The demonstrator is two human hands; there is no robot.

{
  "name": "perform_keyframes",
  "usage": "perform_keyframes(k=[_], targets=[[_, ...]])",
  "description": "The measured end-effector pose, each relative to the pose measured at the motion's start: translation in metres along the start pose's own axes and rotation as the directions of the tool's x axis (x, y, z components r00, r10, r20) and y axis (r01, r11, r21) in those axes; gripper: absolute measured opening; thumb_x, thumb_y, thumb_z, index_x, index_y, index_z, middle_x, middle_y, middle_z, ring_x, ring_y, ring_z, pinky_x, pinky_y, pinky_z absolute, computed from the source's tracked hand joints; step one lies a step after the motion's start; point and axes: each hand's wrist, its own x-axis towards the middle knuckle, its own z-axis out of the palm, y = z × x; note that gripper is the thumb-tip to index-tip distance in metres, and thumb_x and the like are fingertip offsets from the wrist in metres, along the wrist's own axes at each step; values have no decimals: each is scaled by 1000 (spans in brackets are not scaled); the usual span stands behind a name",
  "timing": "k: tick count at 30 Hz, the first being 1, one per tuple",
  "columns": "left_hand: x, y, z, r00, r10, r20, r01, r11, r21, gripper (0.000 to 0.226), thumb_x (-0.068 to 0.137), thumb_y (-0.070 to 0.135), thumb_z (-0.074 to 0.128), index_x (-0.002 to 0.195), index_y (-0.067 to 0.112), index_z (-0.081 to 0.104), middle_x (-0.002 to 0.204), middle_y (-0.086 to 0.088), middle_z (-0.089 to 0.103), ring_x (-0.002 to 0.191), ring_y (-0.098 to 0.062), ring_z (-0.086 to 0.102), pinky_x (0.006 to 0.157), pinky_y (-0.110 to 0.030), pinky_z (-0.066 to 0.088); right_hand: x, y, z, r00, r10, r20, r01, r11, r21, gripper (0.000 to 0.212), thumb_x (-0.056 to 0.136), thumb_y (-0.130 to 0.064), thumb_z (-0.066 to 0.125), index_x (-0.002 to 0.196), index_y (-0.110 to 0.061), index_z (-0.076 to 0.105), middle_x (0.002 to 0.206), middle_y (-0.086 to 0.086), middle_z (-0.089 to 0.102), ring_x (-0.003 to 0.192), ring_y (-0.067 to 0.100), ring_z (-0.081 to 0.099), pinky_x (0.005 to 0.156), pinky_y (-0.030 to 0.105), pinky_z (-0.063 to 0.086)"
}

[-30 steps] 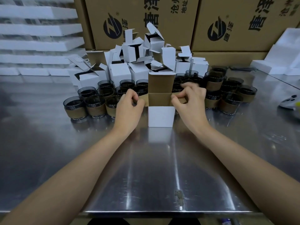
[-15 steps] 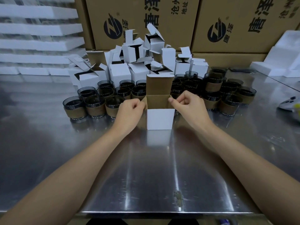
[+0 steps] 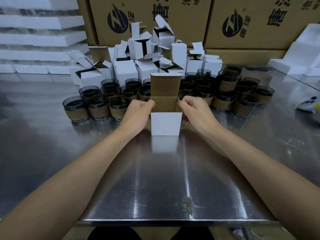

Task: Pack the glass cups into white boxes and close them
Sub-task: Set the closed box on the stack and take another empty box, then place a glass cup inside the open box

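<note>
A small white box [image 3: 165,123] stands upright on the steel table [image 3: 155,179], its brown-lined lid flap raised behind the open top. My left hand [image 3: 138,115] pinches the box's left side flap and my right hand [image 3: 195,111] pinches the right side flap. What is inside the box is hidden from view. Behind it stand several dark glass cups [image 3: 98,106] with brown paper sleeves, left and right of the box. Further back lies a heap of open white boxes [image 3: 145,58].
Large brown cartons [image 3: 251,23] line the back wall. White foam slabs [image 3: 34,40] are stacked at the back left and foam blocks [image 3: 304,54] at the right. A white device [image 3: 310,105] lies at the right edge. The table's front edge runs near my body.
Both hands slid down from the lid's fold to the side flaps at the box's top corners. The box stayed in place.
</note>
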Motion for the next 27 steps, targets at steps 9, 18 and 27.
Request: perform_keyframes(k=[9,18,27], targets=[[-4,-3,3,925,237,-297,-241,970,27,52,95,22,56,52,15,28,45,7,24,49,-10,23,57,-30,27,11,24,-8,911,-202,-359,110,959,-260,32,100,-25,49,76,-6,58,75,7,57,70,13,50,59,33,34],[-10,1,3,613,756,-227,-599,633,490,22,88,35,59,76,17,58,79,11,56,81,-8,48,78,-26,29,24,42,-15,913,-393,-112,186,644,-742,22,84,-9,58,102,-10,72,137,5,53,133,29,33,102,38,15],[2,-10,-2,703,710,-21,-600,609,518,21,90,36,65,83,16,65,84,16,53,89,-5,43,86,-23,26,17,25,-21,899,-356,-253,222,872,-436,10,91,-20,59,84,-18,65,88,-14,57,109,10,44,89,26,20]])
